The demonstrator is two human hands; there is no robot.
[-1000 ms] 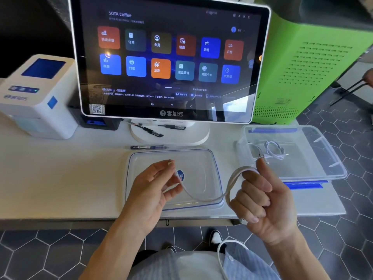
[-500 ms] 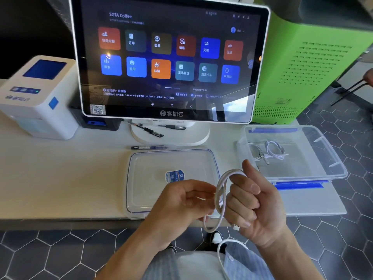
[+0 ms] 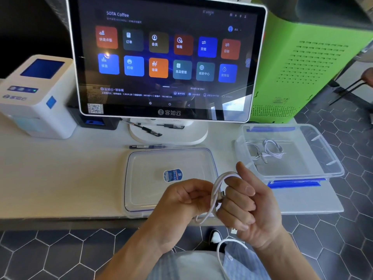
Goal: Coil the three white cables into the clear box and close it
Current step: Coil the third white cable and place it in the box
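A white cable [image 3: 215,197] is looped in a coil between my hands, above the table's front edge. My right hand [image 3: 250,207] has the coil wound round its fingers, and a plug end hangs below it. My left hand [image 3: 181,203] pinches the coil's left side. The clear box [image 3: 323,158] with blue latches stands open at the right, and coiled white cables [image 3: 268,150] lie inside it. The clear lid [image 3: 145,178] lies flat on the table behind my hands. Another white cable [image 3: 220,251] hangs by my shirt.
A large touchscreen terminal [image 3: 167,57] stands behind the lid on a white base. A white receipt printer [image 3: 34,98] sits at the left. Pens [image 3: 147,146] lie near the terminal's base. A green cabinet [image 3: 302,67] stands on the floor at the right, beyond the table.
My left hand moved right from over the lid to meet my right hand. The stretched length of cable was gathered into the coil.
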